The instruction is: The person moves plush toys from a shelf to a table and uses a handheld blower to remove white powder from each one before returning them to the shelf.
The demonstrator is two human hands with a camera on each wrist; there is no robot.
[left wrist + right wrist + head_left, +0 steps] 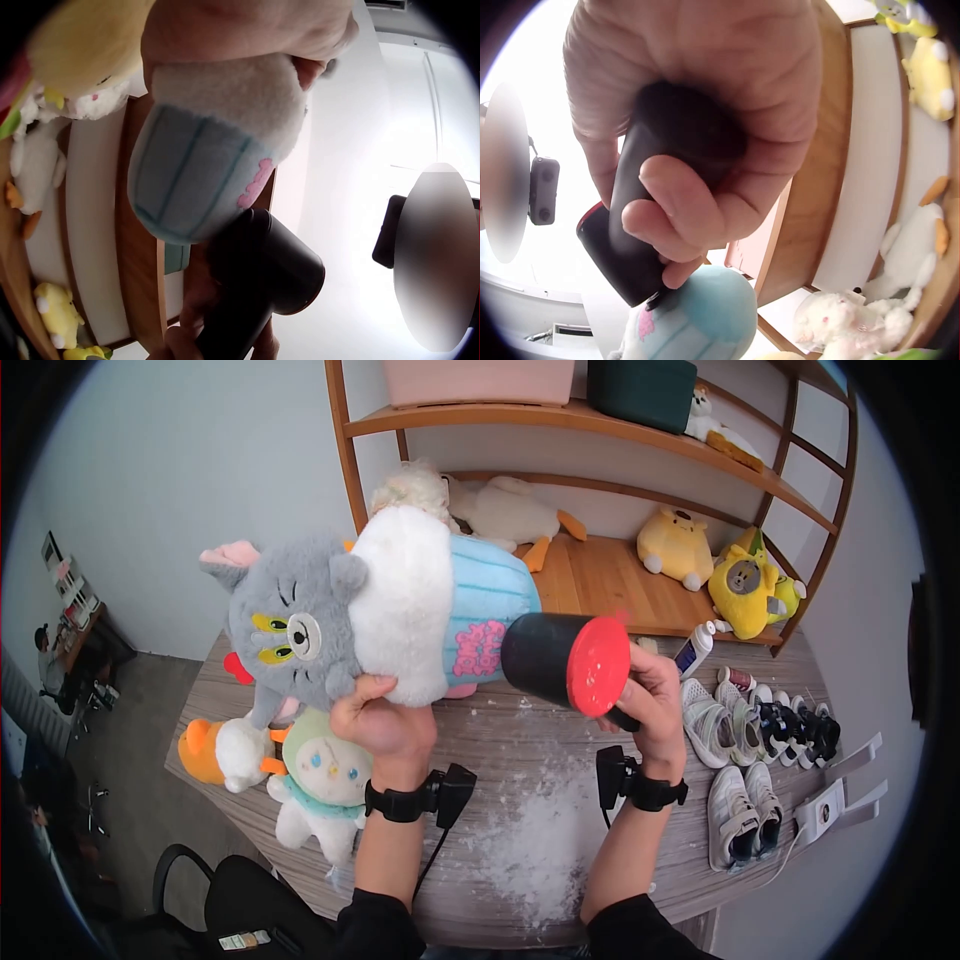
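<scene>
A grey cat plush (405, 595) lies sideways in the air over the table, with a white fluffy middle and a light-blue cup-shaped base bearing pink lettering. My left hand (390, 725) grips it at the lower side of the white part, thumb up by the cat's chin. In my right hand (655, 710) is a black hair dryer (540, 658) with a red round end, fingers curled round its handle (679, 135). The dryer's black end comes right up to the blue base (187, 176) beside the pink lettering.
White powder (535, 840) is scattered over the wooden table. Two smaller plush toys (325, 775) (240, 752) sit at its left. Several shoes (745, 815), a white bottle (694, 650) and a white stand (825, 810) are at the right. Behind stands a wooden shelf (600, 575) with plush toys and boxes.
</scene>
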